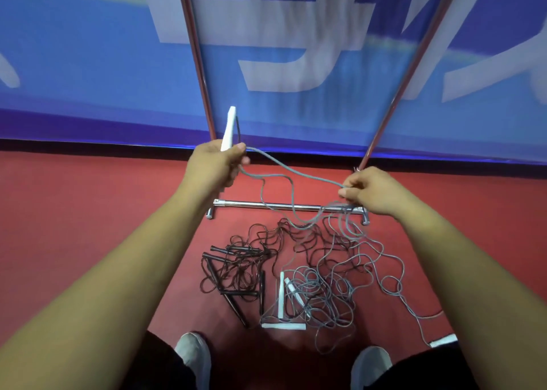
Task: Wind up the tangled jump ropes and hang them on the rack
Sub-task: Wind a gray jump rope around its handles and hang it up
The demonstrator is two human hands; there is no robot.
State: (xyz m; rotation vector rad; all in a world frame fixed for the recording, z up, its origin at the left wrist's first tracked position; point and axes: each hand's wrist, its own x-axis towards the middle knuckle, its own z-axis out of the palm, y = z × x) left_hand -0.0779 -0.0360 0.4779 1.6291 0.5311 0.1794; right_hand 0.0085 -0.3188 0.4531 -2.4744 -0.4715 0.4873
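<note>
Ropes lie tangled on the red floor (88, 212) at your 12 o'clock, just past your shoes (194, 351). Black ropes (236, 265) and their black handles (235, 301) fill the 11 o'clock side of the heap. Grey ropes (325, 289) fill the 1 o'clock side, and the two colours cross where they meet. Three loose white handles (280, 296) lie among the grey loops nearest your feet. A fourth lies apart at the heap's 4 o'clock, beside your right shoe.

Your left hand (216, 164) is raised at 11 o'clock, its fingers curled round the lower end of a white handle (229, 126) that points up and away from you. From that hand a grey cord (296, 173) sags across toward 3 o'clock to your right hand (373, 191). You pinch the cord there between thumb and curled fingers. Below the right hand several grey strands drop across the rack's base bar into the heap. A second loop hangs from your left hand and dips over the same bar.

Your rack (266, 205) has its chrome base bar lying crosswise on the floor, between your hands and the heap. Its two uprights rise toward 12 o'clock in front of a blue banner (88, 64) with large white characters. Your right hand is just by the foot of the right upright.
</note>
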